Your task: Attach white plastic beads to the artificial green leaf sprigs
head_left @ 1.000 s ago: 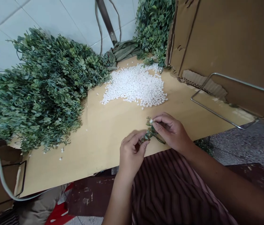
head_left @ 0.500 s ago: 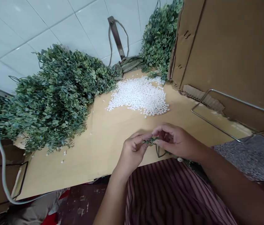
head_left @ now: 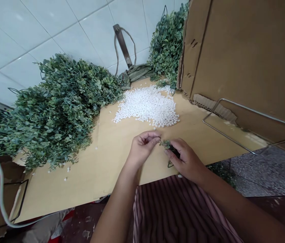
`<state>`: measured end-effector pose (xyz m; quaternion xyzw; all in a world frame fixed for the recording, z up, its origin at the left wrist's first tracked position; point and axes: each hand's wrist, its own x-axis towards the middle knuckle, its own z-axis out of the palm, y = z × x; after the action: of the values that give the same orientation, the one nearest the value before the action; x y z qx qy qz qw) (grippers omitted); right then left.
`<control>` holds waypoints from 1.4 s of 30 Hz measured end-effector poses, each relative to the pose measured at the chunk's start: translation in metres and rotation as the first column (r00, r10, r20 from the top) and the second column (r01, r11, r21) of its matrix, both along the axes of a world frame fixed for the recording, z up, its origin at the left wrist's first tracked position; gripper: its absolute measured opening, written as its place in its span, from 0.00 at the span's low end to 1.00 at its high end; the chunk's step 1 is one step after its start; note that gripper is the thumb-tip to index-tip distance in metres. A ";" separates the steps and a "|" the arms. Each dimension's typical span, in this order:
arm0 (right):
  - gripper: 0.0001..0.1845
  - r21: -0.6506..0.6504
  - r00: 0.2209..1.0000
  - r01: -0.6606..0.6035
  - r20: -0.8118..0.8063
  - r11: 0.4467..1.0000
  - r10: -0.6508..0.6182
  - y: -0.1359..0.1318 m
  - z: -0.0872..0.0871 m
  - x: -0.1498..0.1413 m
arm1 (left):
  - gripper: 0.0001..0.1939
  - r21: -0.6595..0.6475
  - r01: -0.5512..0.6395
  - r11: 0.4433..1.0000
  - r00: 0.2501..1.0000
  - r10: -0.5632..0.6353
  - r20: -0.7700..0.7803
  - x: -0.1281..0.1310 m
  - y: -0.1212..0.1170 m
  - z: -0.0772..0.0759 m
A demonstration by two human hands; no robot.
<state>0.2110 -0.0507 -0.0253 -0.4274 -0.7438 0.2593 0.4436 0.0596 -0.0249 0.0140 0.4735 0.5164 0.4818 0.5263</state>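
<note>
White pellet pile taken as landmark. Leafy green sprig sits on its near side, pinched between thumb and fingers of right hand. Left hand, also nearside: thumb and forefinger pressed together beside sprig; contents indeterminable. Foliage heap lies left of pile.

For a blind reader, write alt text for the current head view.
A person's right hand holds a small leafy sprig over a tan board; the left hand is right beside it. Beyond lies a heap of small white pieces, with bushy greenery to the left and cardboard on the right.
</note>
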 end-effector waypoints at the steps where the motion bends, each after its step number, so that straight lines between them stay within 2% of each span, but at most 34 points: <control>1: 0.10 -0.013 1.000 -0.005 0.002 1.000 0.005 -0.001 0.001 0.000 | 0.04 0.001 -0.009 1.000 1.000 0.009 -0.029 -0.002 0.006 -0.001; 5: 0.11 -0.072 1.000 -0.029 0.000 0.997 0.029 -0.001 0.005 0.001 | 0.03 0.034 -0.067 0.997 0.954 0.074 -0.291 -0.005 0.030 -0.013; 9: 0.12 -0.062 1.000 -0.011 -0.003 0.998 0.011 0.001 0.005 -0.001 | 0.06 0.142 -0.028 0.989 0.761 0.113 -0.639 0.000 0.042 -0.025; 11: 0.14 -0.052 1.000 0.008 -0.003 0.999 -0.008 0.003 0.004 -0.002 | 0.08 0.179 0.013 0.984 0.675 0.123 -0.727 0.003 0.044 -0.026; 13: 0.15 -0.047 0.999 0.033 -0.011 0.998 -0.034 0.004 0.003 -0.003 | 0.09 0.198 0.012 0.980 0.665 0.140 -0.734 0.004 0.044 -0.025; 14: 0.14 -0.045 0.999 0.047 -0.022 0.998 -0.048 0.005 0.002 -0.003 | 0.09 0.195 -0.006 0.981 0.700 0.144 -0.700 0.004 0.044 -0.025; 16: 0.12 -0.050 0.996 0.071 -0.058 0.996 -0.074 0.006 0.000 -0.004 | 0.06 0.139 -0.062 0.988 0.829 0.129 -0.545 0.003 0.039 -0.022; 18: 0.10 -0.065 0.990 0.092 -0.103 0.994 -0.099 0.007 -0.002 -0.005 | 0.02 0.032 -0.099 0.995 0.954 0.104 -0.280 0.001 0.030 -0.019; 19: 0.10 -0.076 0.986 0.100 -0.125 0.992 -0.109 0.007 -0.003 -0.006 | 0.02 -0.026 -0.100 0.995 0.986 0.095 -0.136 0.000 0.024 -0.018; 21: 0.09 -0.105 0.976 0.117 -0.172 0.988 -0.134 0.008 -0.004 -0.006 | 0.07 -0.117 -0.082 0.990 0.991 0.094 0.098 -0.001 0.010 -0.015; 24: 0.08 -0.152 0.959 0.127 -0.235 0.980 -0.161 0.008 -0.004 -0.006 | 0.14 -0.188 -0.062 0.980 0.955 0.113 0.274 0.000 -0.008 -0.015; 29: 0.09 -0.167 0.955 0.124 -0.249 0.978 -0.163 0.007 0.000 -0.007 | 0.15 -0.173 -0.049 0.984 0.928 0.109 0.356 0.002 -0.017 -0.019; 33: 0.07 -0.134 0.954 0.095 -0.272 0.986 -0.129 0.003 0.003 -0.011 | 0.16 -0.197 -0.047 0.979 0.927 0.116 0.355 0.000 -0.015 -0.022; 42: 0.05 -0.178 0.930 0.089 -0.339 0.980 -0.146 -0.002 0.003 -0.020 | 0.14 -0.219 -0.031 0.975 0.930 0.109 0.352 -0.001 -0.015 -0.020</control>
<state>0.1909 -0.0528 -0.0224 -0.4523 -0.6029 0.3629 0.5479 0.0583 -0.0404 -0.0064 0.2995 0.4751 0.5223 0.6417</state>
